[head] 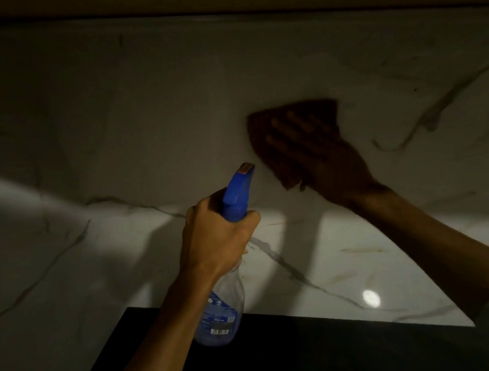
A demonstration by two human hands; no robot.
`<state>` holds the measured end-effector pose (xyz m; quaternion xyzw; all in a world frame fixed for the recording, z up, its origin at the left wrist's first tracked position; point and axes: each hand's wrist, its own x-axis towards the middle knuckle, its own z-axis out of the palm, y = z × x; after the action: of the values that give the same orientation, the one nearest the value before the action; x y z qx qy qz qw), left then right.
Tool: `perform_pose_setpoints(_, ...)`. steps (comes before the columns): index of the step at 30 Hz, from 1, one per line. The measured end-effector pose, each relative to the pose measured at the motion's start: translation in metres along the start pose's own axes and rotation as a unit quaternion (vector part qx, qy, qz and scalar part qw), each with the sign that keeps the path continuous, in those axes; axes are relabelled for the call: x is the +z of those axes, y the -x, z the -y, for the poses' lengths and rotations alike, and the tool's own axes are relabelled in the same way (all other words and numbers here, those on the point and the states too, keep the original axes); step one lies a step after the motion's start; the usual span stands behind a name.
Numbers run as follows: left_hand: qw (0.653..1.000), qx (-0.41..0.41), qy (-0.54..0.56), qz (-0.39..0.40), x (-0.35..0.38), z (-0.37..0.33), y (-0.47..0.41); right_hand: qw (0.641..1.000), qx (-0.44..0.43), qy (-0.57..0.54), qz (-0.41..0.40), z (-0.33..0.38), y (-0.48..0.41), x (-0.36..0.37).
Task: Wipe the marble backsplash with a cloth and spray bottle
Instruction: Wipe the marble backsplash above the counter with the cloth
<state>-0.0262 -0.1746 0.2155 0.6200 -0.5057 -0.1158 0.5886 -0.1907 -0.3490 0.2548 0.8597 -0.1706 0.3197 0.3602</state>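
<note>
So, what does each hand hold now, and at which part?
The left hand grips the spray bottle at its neck, under the blue trigger head. The right hand presses the brown cloth flat on the backsplash, fingers spread.

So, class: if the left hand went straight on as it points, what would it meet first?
Probably the marble backsplash, spray bottle nozzle first, just left of the cloth; depth is unclear.

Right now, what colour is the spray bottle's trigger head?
Blue; the trigger head shows best in the head view.
</note>
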Motion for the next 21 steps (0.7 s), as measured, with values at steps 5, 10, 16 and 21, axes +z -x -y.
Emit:
perform_pose_setpoints(5,1.0,-0.016,0.014,0.006,0.01,0.003,-0.001,0.974,0.175,-0.037,-0.139,-0.029,-0.004,-0.021)
perform_pose_setpoints(10,0.999,-0.036,-0.016,-0.004,0.017,0.016,0.006,0.999,0.038,-0.017,-0.015,0.023,0.038,0.021)
perform_pose_setpoints(16,0.996,-0.079,-0.044,0.025,0.007,0.05,0.025,0.996,-0.089,-0.006,0.029,0.016,0.052,0.029)
perform_pose_setpoints(21,0.991,-0.112,-0.068,0.003,-0.012,0.069,0.038,0.994,0.095,-0.02,-0.059,0.033,0.016,0.026)
